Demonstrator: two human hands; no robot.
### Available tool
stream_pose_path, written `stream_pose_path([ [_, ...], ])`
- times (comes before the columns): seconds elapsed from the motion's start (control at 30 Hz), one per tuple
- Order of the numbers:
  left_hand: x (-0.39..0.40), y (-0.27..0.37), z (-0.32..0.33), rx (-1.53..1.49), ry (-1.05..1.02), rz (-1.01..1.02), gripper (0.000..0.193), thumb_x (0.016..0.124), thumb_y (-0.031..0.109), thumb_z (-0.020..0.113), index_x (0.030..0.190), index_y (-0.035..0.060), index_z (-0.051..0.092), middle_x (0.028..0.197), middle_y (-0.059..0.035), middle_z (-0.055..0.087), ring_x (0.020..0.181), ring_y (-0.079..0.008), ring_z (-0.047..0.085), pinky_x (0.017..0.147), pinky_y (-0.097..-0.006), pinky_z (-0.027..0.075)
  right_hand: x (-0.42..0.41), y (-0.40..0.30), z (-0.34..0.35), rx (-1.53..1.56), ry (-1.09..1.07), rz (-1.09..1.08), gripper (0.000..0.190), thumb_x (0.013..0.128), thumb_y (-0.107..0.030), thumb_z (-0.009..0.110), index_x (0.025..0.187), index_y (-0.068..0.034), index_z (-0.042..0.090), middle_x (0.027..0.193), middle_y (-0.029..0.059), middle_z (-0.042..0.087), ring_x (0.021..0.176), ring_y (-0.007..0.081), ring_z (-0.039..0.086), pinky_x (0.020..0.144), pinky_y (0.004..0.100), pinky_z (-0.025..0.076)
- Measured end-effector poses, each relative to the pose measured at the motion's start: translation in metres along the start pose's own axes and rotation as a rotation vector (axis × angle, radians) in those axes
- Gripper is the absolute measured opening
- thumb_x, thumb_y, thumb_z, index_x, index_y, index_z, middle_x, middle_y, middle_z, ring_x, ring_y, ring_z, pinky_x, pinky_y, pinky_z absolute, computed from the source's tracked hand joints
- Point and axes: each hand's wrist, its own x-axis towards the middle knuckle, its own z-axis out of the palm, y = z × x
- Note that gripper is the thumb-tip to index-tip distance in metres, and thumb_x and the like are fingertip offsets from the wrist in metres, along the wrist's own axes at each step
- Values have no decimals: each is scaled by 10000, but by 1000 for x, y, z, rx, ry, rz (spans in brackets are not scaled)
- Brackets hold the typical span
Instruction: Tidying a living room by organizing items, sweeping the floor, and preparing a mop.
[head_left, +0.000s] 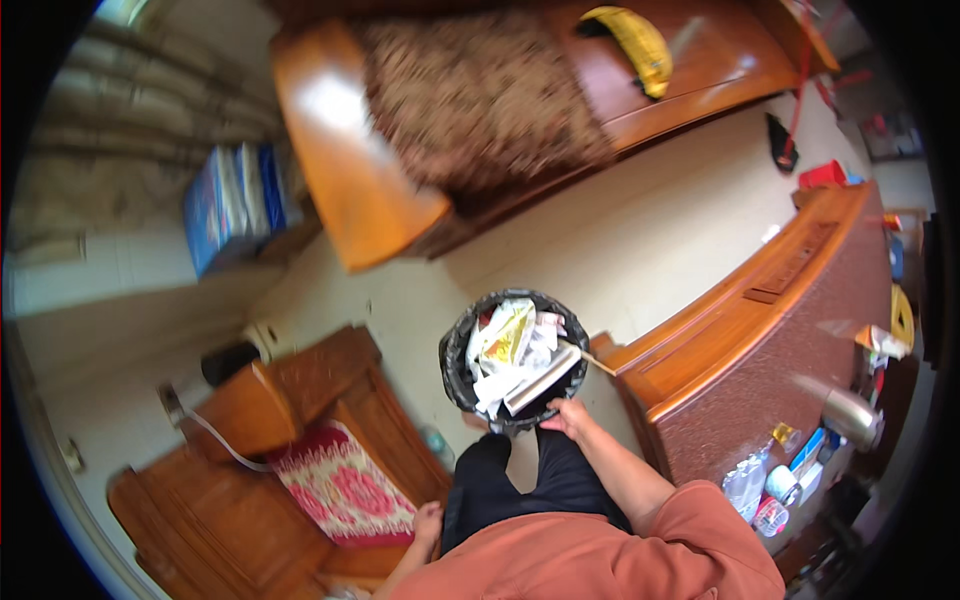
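My right hand (568, 418) grips the near rim of a round trash bin (450, 375) lined with a black plastic bag. Crumpled white paper and a white-and-yellow plastic wrapper (506, 341) fill the bin. A flat pale strip (544, 381) leans inside it, and a thin stick (598, 361) pokes out over the right rim. Beside my left thigh hangs my left hand (429, 520), near a red-and-white floral seat mat (352, 484); its fingers are partly hidden, and nothing shows in it.
A wooden chair (225, 510) stands at left. Ahead is a wooden bench (382, 217) with a brown shaggy cover (487, 97) and a banana-shaped object (637, 49). At right, a stone-topped wooden table (720, 405) carries a metal flask (851, 416), cups and packages. A mop (784, 154) stands farther off.
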Motion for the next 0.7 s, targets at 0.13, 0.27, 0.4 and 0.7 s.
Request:
stream_pose_path([
  [0.13,-22,82,-27,-54,14,-148,162,746,12,532,902,-5,569,684,-51,573,535,-133,516,495,-242,432,-38,-74,-48,265,18,-77,317,725,-13,505,1023,72,440,916,206,550,772,354,580,640,459,509],
  [0.27,-8,174,-37,14,-53,-50,114,749,0,509,839,-9,579,633,-26,556,531,-120,510,485,-238,423,-50,-162,-91,484,5,-176,286,723,-13,502,986,84,450,860,202,564,732,349,585,613,443,512],
  [0.4,24,271,-26,174,-156,93,98,751,6,501,808,-3,579,625,-25,552,527,-118,507,480,-238,420,-49,-236,-140,645,88,-242,310,706,-29,516,983,84,436,842,193,563,718,336,586,603,426,517],
  [0.7,120,525,48,454,-437,407,99,753,20,481,739,10,579,609,-23,544,516,-113,501,468,-238,412,-99,-392,-259,892,132,-372,263,705,-71,499,958,0,485,858,147,570,719,286,589,575,369,510],
])
